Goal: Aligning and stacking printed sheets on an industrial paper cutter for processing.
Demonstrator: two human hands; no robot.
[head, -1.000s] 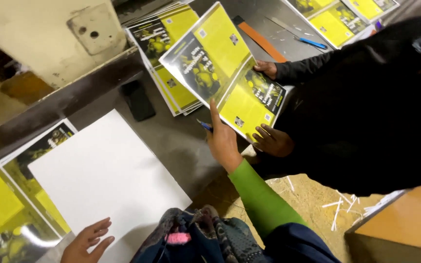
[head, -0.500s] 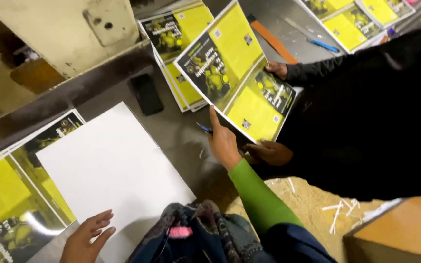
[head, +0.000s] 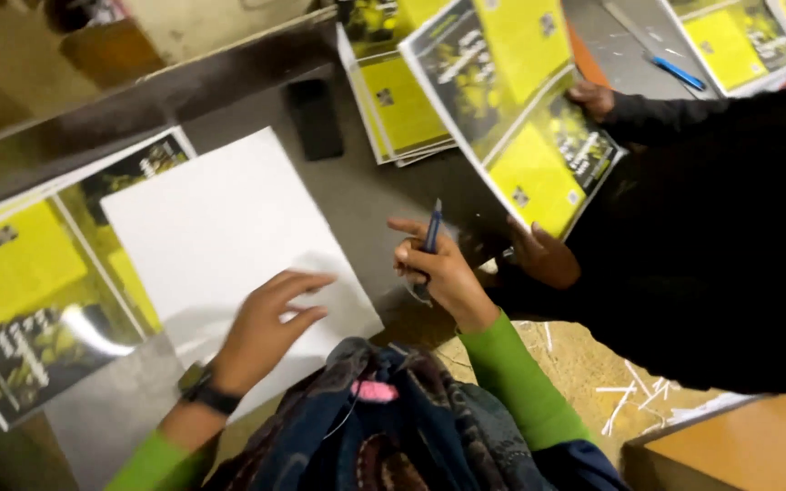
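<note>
Left hand [head: 270,327], fingers spread and slightly curled, rests flat on the lower edge of a blank white sheet [head: 229,227]; a dark wristband sits above a green sleeve. The sheet is smooth, rectangular, matte, lying skewed on the grey counter [head: 357,186]. Right hand [head: 438,268] is closed round a blue pen [head: 431,232], held upright between thumb and fingers, just off the sheet's right corner, above the counter edge. To the left, a stack of glossy printed covers [head: 29,291], yellow and dark panels, partly under the white sheet. Another stack of yellow covers [head: 402,100] lies farther back, beside a flat black rectangular object [head: 314,118]. A co-worker in a black sleeve [head: 684,227] holds one glossy yellow-and-black cover sheet [head: 511,109] tilted off the counter, one hand [head: 543,255] at its lower edge, the other [head: 593,95] at its right side. A second blue pen [head: 677,71] lies at top right
</note>
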